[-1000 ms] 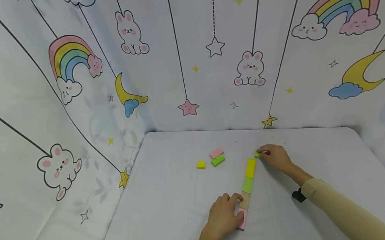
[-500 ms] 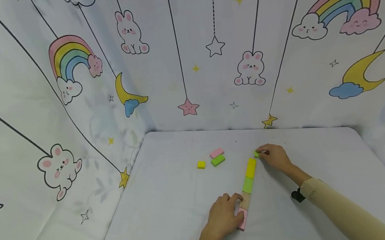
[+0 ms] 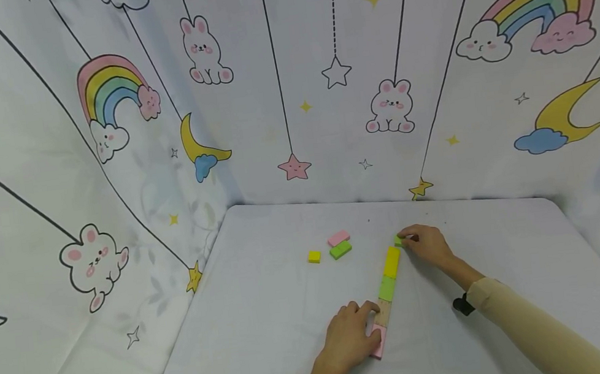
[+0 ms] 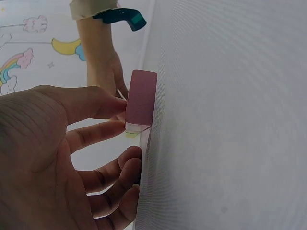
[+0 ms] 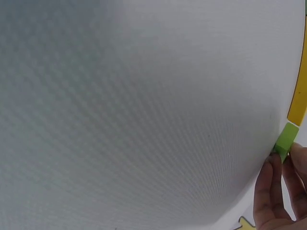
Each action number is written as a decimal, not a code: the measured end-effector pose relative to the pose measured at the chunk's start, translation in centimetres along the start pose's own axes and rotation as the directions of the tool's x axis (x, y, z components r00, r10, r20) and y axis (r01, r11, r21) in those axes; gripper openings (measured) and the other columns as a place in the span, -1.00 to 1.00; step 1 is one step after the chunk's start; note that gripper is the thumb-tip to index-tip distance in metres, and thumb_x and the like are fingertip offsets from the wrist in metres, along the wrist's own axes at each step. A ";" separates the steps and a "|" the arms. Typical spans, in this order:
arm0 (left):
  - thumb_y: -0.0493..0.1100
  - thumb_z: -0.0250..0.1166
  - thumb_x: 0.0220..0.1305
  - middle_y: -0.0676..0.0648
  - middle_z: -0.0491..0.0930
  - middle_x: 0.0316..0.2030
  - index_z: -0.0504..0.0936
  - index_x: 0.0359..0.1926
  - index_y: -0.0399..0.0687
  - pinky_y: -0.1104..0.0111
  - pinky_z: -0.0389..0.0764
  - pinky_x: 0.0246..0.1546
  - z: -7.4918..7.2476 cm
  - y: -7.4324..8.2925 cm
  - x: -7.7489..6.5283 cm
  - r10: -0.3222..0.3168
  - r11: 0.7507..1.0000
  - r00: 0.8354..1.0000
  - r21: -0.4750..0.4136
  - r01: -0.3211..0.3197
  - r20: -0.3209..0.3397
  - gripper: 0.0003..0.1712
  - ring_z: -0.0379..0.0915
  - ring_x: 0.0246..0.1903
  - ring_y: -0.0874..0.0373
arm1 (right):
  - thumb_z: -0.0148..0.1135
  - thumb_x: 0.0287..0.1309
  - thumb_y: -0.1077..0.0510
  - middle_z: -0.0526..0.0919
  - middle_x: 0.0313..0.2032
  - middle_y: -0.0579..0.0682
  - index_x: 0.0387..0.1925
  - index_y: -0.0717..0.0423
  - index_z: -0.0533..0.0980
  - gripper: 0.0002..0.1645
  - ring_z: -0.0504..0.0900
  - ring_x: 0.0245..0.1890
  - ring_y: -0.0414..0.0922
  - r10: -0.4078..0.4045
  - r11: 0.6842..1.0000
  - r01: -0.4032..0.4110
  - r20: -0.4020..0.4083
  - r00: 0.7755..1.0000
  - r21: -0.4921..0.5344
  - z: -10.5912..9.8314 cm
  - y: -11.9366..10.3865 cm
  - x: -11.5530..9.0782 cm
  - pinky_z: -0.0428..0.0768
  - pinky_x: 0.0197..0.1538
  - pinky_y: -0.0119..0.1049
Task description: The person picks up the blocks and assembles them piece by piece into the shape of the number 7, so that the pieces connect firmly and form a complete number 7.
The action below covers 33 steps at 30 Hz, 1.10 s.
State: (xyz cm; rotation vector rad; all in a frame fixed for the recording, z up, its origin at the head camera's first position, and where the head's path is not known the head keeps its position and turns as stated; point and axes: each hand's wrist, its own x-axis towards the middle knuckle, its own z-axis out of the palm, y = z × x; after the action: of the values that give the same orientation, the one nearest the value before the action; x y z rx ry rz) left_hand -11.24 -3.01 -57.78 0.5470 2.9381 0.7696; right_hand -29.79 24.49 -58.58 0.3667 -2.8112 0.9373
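Note:
A slanting row of blocks runs across the table: a pink block (image 3: 378, 341) nearest, then a plain wood block (image 3: 383, 313), a light green block (image 3: 386, 289) and a yellow block (image 3: 391, 262) at the far end. My left hand (image 3: 348, 337) rests thumb and forefinger on the pink and wood blocks, and its other fingers lie beside the row. Just past the yellow end, my right hand (image 3: 428, 245) pinches a small green block (image 5: 286, 137). In the right wrist view a thin gap parts it from the yellow block.
Left of the row's far end lie a yellow cube (image 3: 315, 257), a pink block (image 3: 338, 238) and a green block (image 3: 340, 249), the last two close together. A printed cloth wall (image 3: 320, 123) rises behind the white table (image 3: 248, 316).
My right hand has shifted slightly left with the small green block, closer to the yellow block's end. My left hand stays in place on the row.

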 end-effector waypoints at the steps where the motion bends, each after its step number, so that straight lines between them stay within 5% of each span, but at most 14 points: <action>1: 0.02 0.36 0.26 0.15 0.39 -0.35 0.62 0.16 0.27 0.43 0.26 -0.45 0.1 0.0 0.0 -0.001 1.000 1.000 0.003 0.001 0.000 -0.58 0.22 -0.41 0.28 | 0.38 0.30 0.28 0.75 0.03 0.17 -0.03 0.16 0.74 -0.77 0.73 -0.08 0.13 0.003 1.000 -0.003 0.003 1.000 -0.003 0.0 0.0 0.0 0.67 -0.06 0.07; 33: 0.03 0.36 0.26 0.15 0.39 -0.34 0.62 0.15 0.28 0.42 0.26 -0.45 0.1 -0.2 0.0 0.009 1.000 1.000 0.000 -0.009 -0.001 -0.58 0.21 -0.41 0.28 | 0.36 0.32 0.26 0.76 0.01 0.16 -0.02 0.17 0.74 -0.77 0.72 -0.10 0.10 0.001 1.000 -0.001 0.015 1.000 -0.007 0.6 -1.0 0.3 0.66 -0.06 0.05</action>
State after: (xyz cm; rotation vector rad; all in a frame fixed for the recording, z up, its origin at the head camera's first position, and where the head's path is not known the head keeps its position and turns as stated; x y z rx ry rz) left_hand -11.29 -3.17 -57.96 0.5598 2.9383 0.7708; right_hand -29.82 23.27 -58.42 0.3729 -2.8277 0.9286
